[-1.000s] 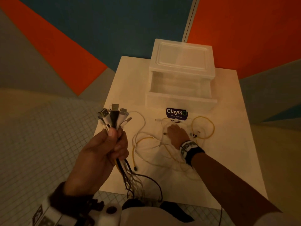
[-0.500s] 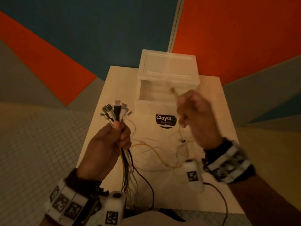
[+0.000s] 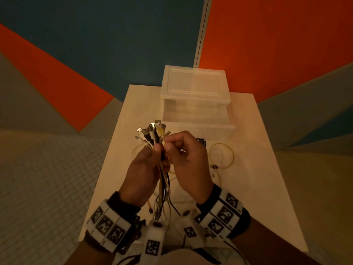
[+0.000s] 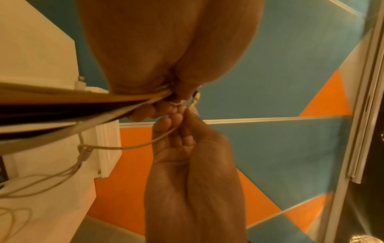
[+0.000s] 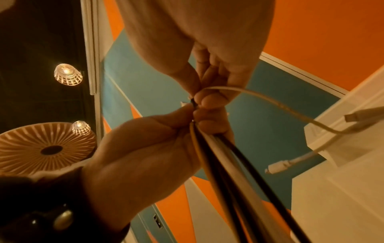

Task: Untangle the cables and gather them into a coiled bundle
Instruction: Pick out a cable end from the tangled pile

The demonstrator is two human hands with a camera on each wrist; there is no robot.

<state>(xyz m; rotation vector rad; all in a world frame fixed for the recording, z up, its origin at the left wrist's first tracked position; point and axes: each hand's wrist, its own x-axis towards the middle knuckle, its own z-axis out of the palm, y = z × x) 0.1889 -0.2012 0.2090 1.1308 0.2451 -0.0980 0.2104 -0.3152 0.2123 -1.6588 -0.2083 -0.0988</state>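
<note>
The left hand (image 3: 142, 175) is wrapped round a bunch of cables (image 3: 152, 134) held up over the near worktop (image 3: 257, 178), plugs fanned upward. The right hand (image 3: 188, 159) pinches one yellowish cable (image 3: 160, 133) against that bunch. More cable (image 3: 222, 156) lies looped on the right. These look light, limp and snag-prone; best held just below the stiff plugs, feeding slack through loosely

Left hand (image 4: 166, 49) gripping bundled cables (image 4: 83, 105), right hand (image 4: 193, 180) pinching one thin cable (image 4: 133, 146) beside it, above white counter (image 4: 41, 205)
</note>
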